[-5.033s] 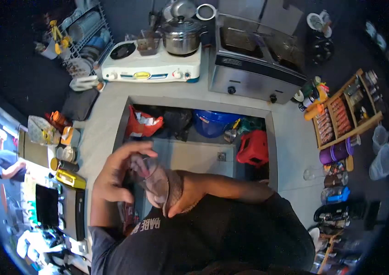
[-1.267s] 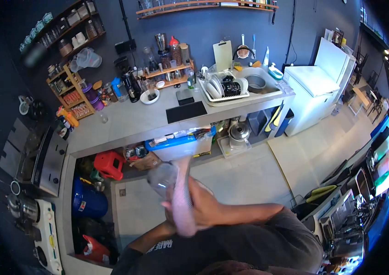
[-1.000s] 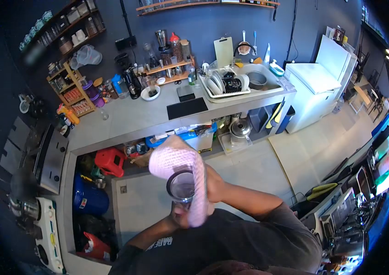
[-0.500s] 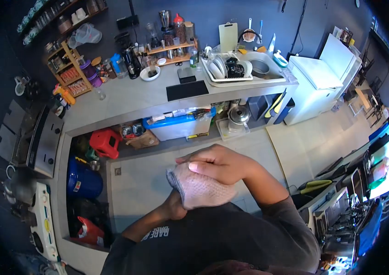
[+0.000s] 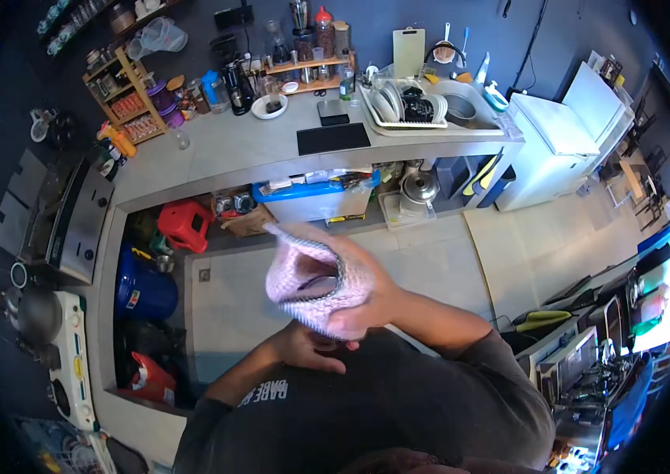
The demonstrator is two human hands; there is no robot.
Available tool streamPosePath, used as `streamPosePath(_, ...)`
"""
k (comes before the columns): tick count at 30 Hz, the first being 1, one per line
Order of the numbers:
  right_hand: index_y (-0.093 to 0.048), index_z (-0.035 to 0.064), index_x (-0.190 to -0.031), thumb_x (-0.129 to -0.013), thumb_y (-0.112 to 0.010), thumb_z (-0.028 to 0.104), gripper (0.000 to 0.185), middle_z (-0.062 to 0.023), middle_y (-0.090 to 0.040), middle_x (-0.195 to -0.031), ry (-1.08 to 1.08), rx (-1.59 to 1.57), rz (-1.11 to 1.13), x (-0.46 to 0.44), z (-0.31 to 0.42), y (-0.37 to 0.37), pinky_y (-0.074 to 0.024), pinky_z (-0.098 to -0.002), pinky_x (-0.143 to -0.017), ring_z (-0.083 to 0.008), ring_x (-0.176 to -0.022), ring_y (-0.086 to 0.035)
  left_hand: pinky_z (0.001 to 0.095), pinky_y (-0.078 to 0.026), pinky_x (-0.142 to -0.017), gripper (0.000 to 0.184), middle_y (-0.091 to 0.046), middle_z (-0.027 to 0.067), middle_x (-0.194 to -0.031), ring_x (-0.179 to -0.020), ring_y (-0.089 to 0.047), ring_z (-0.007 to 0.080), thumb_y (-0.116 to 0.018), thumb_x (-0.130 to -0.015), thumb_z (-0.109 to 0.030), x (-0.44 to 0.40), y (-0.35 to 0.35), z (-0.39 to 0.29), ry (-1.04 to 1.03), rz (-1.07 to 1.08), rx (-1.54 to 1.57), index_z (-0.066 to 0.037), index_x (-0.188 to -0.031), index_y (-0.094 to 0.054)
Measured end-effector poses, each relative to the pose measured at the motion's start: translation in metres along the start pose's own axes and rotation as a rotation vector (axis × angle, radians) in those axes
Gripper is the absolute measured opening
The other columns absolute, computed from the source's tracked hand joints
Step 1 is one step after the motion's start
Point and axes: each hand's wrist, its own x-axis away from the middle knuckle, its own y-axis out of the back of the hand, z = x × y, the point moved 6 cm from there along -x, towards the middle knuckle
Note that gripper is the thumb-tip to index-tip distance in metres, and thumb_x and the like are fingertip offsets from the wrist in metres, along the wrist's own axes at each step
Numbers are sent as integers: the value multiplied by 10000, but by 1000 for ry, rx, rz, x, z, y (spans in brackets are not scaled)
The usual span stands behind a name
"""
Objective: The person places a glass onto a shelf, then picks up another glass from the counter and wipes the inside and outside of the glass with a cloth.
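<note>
A pink textured cloth (image 5: 335,299) with a dark edge is bunched in front of my chest. It wraps round a drinking glass (image 5: 318,286), whose rim and dark inside show through the opening in the folds. My right hand (image 5: 370,284) grips the cloth from the right side, with its thumb low on the front. Under the cloth, my left hand (image 5: 310,347) is closed round the lower end of the glass, which the cloth and fingers mostly hide.
Beyond my hands runs a counter (image 5: 224,150) with a black mat (image 5: 333,139), a dish rack (image 5: 406,110) and a sink (image 5: 481,118). A stove (image 5: 73,355) and fryer (image 5: 78,225) stand left. Below are a red stool (image 5: 185,225), a blue drum (image 5: 145,288) and a blue-lidded box (image 5: 311,201).
Half a second ago my right hand covered the top of the glass with the cloth; now it has turned to the side and the opening shows. Earlier still, the view swung from stove to sink.
</note>
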Motion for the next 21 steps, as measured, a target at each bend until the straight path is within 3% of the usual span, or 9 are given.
streamPosePath(3,-429,-9,-1409,-614,-935,301,992,-91,-591,-1186,-4,305,145,-4,-28,6,-467,-348,-930,-194,-1040,-595,366,-424,-1048,624,-607,93,-1238,-1152,-575,217,-811,-826,-335,0,2,-22,-33,-173,-219,-22,-1296,-546)
streamPosePath(5,-456,-12,-1382,-616,-941,314,963,-88,-604,-1166,-100,258,144,2,-40,11,-479,-355,-906,-200,-1010,-610,370,-441,-1028,469,-637,98,-1175,-1137,-582,219,-756,-881,-322,0,-3,-21,6,-311,-208,-25,-1213,-609)
streamPosePath(6,-476,-7,-1344,-626,-943,316,916,-97,-608,-1180,-144,348,195,-1,-28,6,-479,-363,-919,-196,-1031,-612,368,-444,-1025,445,-643,95,-1161,-1135,-586,212,-758,-878,-317,2,7,-39,0,-247,-283,-27,-1188,-623)
streamPosePath(7,-481,0,-1334,-646,-930,292,872,-82,-613,-1157,-122,356,147,1,-15,3,-478,-348,-922,-176,-1036,-605,367,-448,-1021,422,-650,92,-1148,-1133,-590,205,-761,-876,-312,5,7,-47,-4,-179,-354,-28,-1162,-637)
streamPosePath(8,-487,8,-1324,-666,-917,268,828,-67,-617,-1135,-96,370,100,1,-4,1,-477,-334,-925,-156,-1040,-598,357,-466,-1003,381,-659,84,-1140,-1109,-614,194,-767,-864,-255,-3,0,-35,-92,-66,-71,-37,-1150,-640)
streamPosePath(11,-489,5,-1312,-719,-878,230,744,-66,-609,-1125,105,328,36,5,4,0,-485,-311,-892,-127,-1010,-593,354,-488,-975,352,-671,78,-1105,-1050,-640,187,-774,-854,-195,2,-3,-15,-13,-150,140,-47,-1146,-648)
streamPosePath(13,-493,5,-1304,-734,-862,222,712,-74,-603,-1140,274,231,-36,2,1,-12,-482,-310,-892,-127,-1006,-590,370,-472,-996,369,-663,86,-1147,-1085,-629,207,-774,-850,-187,0,0,-23,-124,-195,21,-56,-1169,-643)
streamPosePath(17,-406,-1,-1426,-744,-861,233,853,-92,-591,-1232,-12,286,273,-1,-40,-4,-426,-343,-1005,-175,-1160,-553,397,-442,-1035,415,-644,99,-1218,-1150,-602,241,-777,-839,-180,2,6,-35,-281,-310,-201,-70,-1212,-632)
streamPosePath(21,-339,4,-1477,-666,-915,283,1033,-132,-557,-1313,166,262,162,2,-1,-3,-392,-363,-1063,-198,-1216,-536,408,-399,-1074,502,-622,121,-1253,-1219,-557,260,-778,-835,-235,8,4,-41,-276,-219,-179,-61,-1270,-598)
